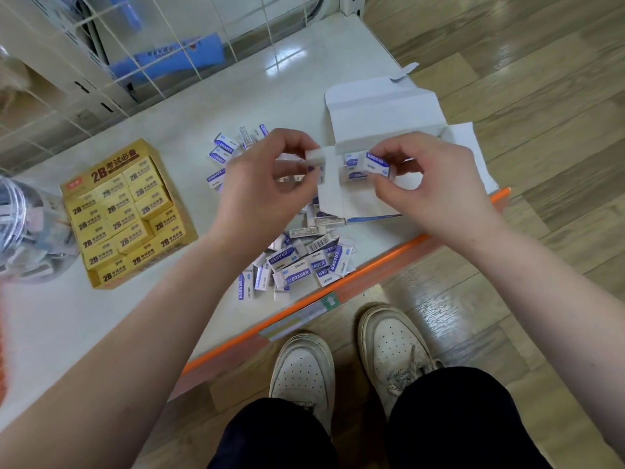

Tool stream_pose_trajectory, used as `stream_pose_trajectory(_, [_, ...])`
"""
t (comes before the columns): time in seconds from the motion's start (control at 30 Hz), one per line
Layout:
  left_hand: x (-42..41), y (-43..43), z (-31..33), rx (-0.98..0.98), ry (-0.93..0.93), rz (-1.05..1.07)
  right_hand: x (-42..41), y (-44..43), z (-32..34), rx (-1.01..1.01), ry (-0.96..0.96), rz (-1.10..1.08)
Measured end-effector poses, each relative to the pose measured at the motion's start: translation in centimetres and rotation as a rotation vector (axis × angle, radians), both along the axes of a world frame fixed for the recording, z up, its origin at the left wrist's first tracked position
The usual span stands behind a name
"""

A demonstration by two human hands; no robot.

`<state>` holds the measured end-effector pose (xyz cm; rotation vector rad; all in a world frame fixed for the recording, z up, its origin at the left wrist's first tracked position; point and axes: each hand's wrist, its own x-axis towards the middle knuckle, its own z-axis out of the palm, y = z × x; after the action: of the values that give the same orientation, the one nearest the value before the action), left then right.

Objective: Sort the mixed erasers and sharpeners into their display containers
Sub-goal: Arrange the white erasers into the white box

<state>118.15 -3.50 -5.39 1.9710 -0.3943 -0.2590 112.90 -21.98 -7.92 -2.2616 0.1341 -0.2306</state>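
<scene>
Pinching a small white eraser (316,157) in the left hand (270,179) and a blue-and-white wrapped eraser (376,164) in the right hand (436,184), the person holds both over the open white cardboard box (382,110), likely to pack them.

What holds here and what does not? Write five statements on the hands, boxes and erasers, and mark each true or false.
1. The right hand pinches a blue-and-white eraser. True.
2. The yellow display box stands empty. False: it is packed with yellow 2B erasers.
3. The left hand lies flat on the shelf. False: it is raised and pinches a small white block.
4. A pile of loose erasers lies on the shelf near its orange edge. True.
5. The white carton is closed. False: its flap stands open.
</scene>
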Motion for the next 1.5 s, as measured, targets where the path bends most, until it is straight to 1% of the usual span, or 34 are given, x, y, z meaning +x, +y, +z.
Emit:
stream_pose_trajectory(0.1, [0.0,-1.4,-0.3,0.043,-0.034,-0.066,-0.2,-1.4,-0.4,-0.104,-0.026,-0.039])
stream_pose_trajectory(0.2, [0.4,-3.1,-0.4,0.141,-0.146,-0.171,-0.3,-2.4,-0.4,-0.140,-0.050,-0.134])
stream_pose_trajectory(0.27, [0.8,-4.6,-0.7,0.288,-0.271,-0.290,-0.4,-2.9,-0.4,-0.141,-0.059,-0.196])
stream_pose_trajectory(0.33, [1.2,-6.1,-1.4,0.469,-0.347,-0.398,-0.5,-3.2,-0.5,-0.146,-0.073,-0.226])
stream_pose_trajectory(0.43, [1.5,-7.4,-2.7,0.631,-0.358,-0.484,-0.8,-3.4,-0.9,-0.137,-0.063,-0.237])
stream_pose_trajectory(0.57, [1.3,-7.5,-3.4,0.691,-0.341,-0.508,-0.8,-3.6,-1.2,-0.127,-0.063,-0.242])
stream_pose_trajectory(0.73, [1.6,-7.3,-3.1,0.690,-0.297,-0.550,-1.0,-3.7,-1.1,-0.104,-0.073,-0.225])
stream_pose_trajectory(0.8, [1.4,-7.2,-3.0,0.662,-0.285,-0.533,-1.1,-3.8,-1.3,-0.106,-0.070,-0.209])
stream_pose_trajectory(0.87, [1.0,-7.0,-2.8,0.546,-0.228,-0.436,-1.0,-4.0,-1.6,-0.116,-0.072,-0.185])
stream_pose_trajectory(0.97, [0.6,-6.8,-1.9,0.276,-0.024,-0.202,-1.1,-4.1,-1.7,-0.151,-0.068,-0.128])
stream_pose_trajectory(1.07, [0.6,-6.6,-1.4,0.191,0.132,-0.168,-1.1,-3.8,-1.5,-0.142,-0.039,-0.005])
stream_pose_trajectory(1.13, [0.4,-6.4,-1.1,0.135,0.201,-0.154,-1.1,-3.4,-1.3,-0.116,-0.042,0.048])
stream_pose_trajectory(1.2, [0.4,-6.2,-1.1,0.107,0.236,-0.120,-1.1,-3.0,-0.9,-0.035,-0.027,0.024])
stream_pose_trajectory(1.33, [0.7,-5.6,-1.2,0.046,0.302,-0.053,-0.9,-2.8,-0.4,0.181,0.081,-0.077])
stream_pose_trajectory(1.4, [0.7,-5.7,-1.1,0.040,0.318,-0.065,-0.8,-2.7,-0.2,0.271,0.101,-0.088])
stream_pose_trajectory(1.5, [0.2,-5.9,-1.0,0.061,0.303,-0.113,-0.6,-2.3,0.3,0.381,0.067,-0.098])
